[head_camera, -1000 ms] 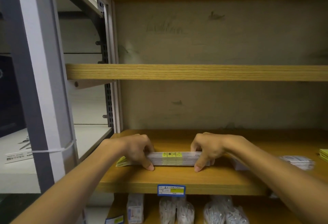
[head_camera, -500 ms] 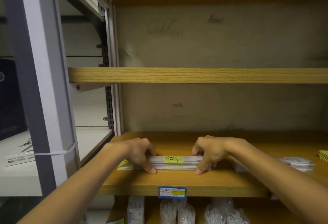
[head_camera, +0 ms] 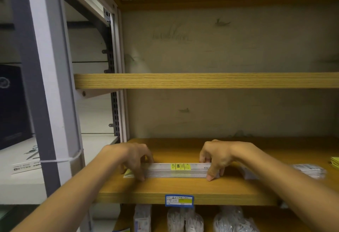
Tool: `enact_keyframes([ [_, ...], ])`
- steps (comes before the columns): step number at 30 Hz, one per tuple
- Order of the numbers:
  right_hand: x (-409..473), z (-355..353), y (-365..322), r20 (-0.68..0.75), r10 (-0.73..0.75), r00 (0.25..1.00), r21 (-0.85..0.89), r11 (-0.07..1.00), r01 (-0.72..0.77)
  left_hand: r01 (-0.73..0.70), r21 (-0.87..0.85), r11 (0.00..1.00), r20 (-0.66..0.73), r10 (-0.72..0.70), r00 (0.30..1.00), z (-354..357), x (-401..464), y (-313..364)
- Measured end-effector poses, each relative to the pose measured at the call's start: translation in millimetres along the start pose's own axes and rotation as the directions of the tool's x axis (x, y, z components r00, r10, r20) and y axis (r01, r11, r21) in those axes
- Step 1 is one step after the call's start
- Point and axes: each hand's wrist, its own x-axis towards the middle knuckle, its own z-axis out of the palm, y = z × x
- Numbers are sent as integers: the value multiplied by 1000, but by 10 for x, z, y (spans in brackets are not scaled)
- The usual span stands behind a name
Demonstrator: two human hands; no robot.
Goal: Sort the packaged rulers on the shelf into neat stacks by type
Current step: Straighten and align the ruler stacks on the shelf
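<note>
Ruler stack [head_camera: 177,170]: flat white packages with yellow-green labels on top, edges flush, lying lengthwise along the front of the wooden shelf [head_camera: 183,187]. Second stack [head_camera: 310,170]: white packages, at 3 o'clock, well apart. Yellow-green packages [head_camera: 335,162]: at the right edge, partly cut off.

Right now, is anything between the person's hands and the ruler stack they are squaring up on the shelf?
Nothing visible. The left hand and right hand each already grip an end of the stack of packaged rulers on the wooden shelf. Another pile of packets lies apart, to the right.
</note>
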Motion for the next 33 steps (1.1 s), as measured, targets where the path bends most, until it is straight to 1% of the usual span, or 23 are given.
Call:
enact_keyframes([
  [3, 5, -3, 18, -5, -10, 1000, 14, 1000, 10, -24, 36, 999, -42, 26, 999, 6, 0, -26],
  [7, -3, 14, 28, -37, -22, 999, 18, 1000, 23, -24, 61, 998, -58, 28, 998, 10, -1, -14],
  [13, -45, 8, -14, -25, 4, 1000, -20, 1000, -5, -12, -1, 1000, -15, 12, 1000, -4, 2, 38],
  [17, -53, 20, -54, -72, 8, 997, -61, 998, -12, -74, 35, 997, -39, 75, 996, 0, 22, 139],
  [20, -57, 29, -88, -72, -22, 997, -70, 997, 17, -83, 51, 995, -72, 87, 994, 10, 38, 156],
  [26, -66, 21, -94, -71, -37, 997, -53, 998, 34, -102, 51, 993, -77, 106, 991, 14, 51, 131],
  [30, -72, 24, -93, -57, -29, 998, -51, 998, 26, -79, 32, 996, -60, 81, 995, 27, 51, 108],
  [33, -87, 10, -100, -24, 9, 1000, -40, 999, -10, -9, 7, 1000, -11, 9, 1000, 13, 25, 29],
])
